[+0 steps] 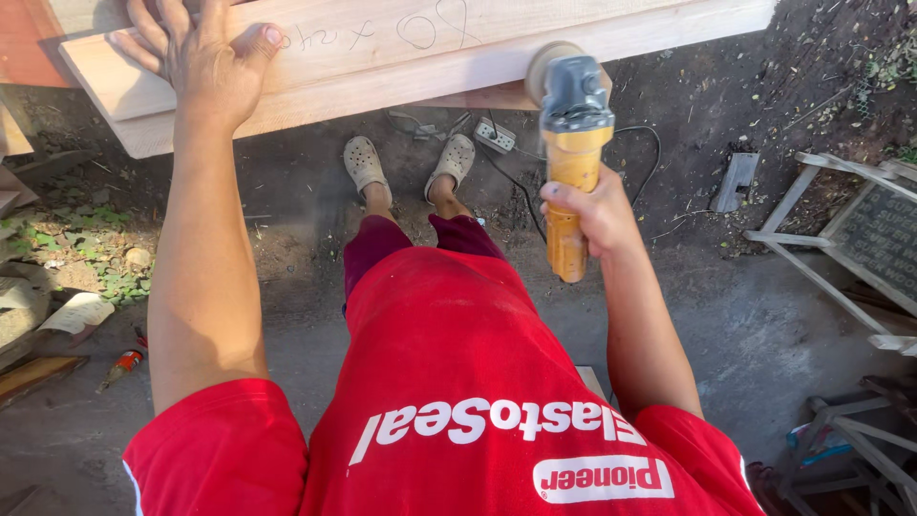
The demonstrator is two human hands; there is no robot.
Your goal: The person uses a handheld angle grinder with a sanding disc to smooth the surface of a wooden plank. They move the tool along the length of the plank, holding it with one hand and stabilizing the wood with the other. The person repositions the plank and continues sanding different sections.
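Left hand point(205, 62) flat, open on plank point(382, 57) | right hand point(592, 215) gripping yellow angle grinder point(573, 143) | risk: disc catches edge, kicks; cord point(640, 153) trails near feet.

A white plastic power strip point(495, 136) was seen on the dirt ground, a grey wooden offcut point(735, 182) lay nearby, and a white-framed dark signboard point(864, 244) was propped at the right.

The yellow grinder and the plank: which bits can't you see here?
Head view:
- Disc of the yellow grinder: its own grey head covers it.
- Plank: top frame edge cuts off its far side.
- Left hand: fingertips cropped by that edge.
- Right hand: palm hidden behind the handle.
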